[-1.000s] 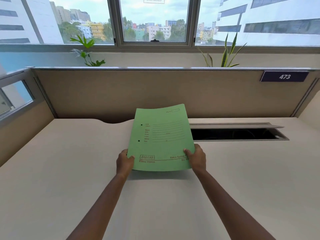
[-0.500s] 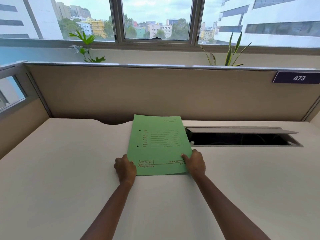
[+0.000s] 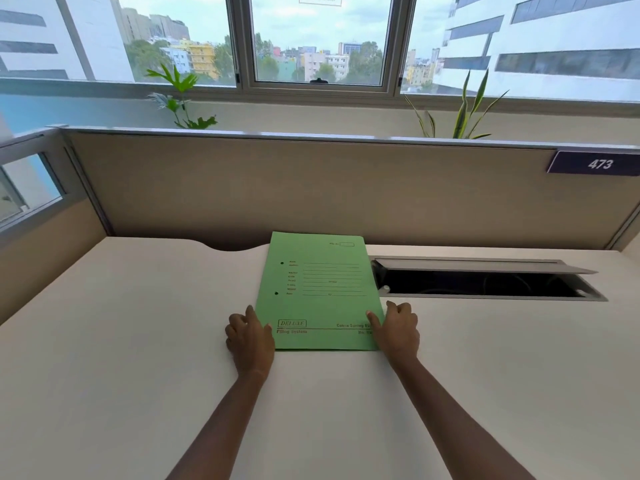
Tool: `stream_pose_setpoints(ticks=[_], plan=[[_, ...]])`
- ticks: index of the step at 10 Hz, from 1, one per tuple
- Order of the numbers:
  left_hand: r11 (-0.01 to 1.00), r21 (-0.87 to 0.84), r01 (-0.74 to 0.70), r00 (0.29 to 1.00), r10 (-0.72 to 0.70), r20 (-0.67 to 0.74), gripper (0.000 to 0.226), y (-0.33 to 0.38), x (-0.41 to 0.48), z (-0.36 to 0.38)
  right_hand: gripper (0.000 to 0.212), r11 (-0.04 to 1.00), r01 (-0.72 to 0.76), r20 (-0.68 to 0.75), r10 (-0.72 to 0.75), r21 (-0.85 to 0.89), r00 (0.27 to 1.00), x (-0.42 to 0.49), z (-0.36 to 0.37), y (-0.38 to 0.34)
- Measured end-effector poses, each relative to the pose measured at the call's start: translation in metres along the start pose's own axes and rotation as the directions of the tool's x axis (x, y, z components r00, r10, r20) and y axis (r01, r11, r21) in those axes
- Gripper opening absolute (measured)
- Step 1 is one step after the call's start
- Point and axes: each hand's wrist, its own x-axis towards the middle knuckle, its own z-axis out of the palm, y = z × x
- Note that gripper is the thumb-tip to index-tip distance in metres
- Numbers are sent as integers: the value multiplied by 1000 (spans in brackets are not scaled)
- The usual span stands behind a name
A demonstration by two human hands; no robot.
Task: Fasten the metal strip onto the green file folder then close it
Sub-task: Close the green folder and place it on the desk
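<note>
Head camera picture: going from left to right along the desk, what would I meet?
Left hand → green folder, closed and flat on the desk → right hand → open cable slot in the desk.

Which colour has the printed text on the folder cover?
Dark red-brown, on the green file folder, seen in the head view, the only one.

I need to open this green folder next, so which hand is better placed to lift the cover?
Probably the right hand: its thumb lies on the green folder at the free edge. The left hand sits by the punched-hole side.
</note>
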Motion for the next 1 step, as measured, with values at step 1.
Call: stream_pose_setpoints(ticks=[1], plan=[[994,68,-83,992,89,-88,54,3,-22,-1,47,999,44,-84,-43,7,996,-12,-12,14]])
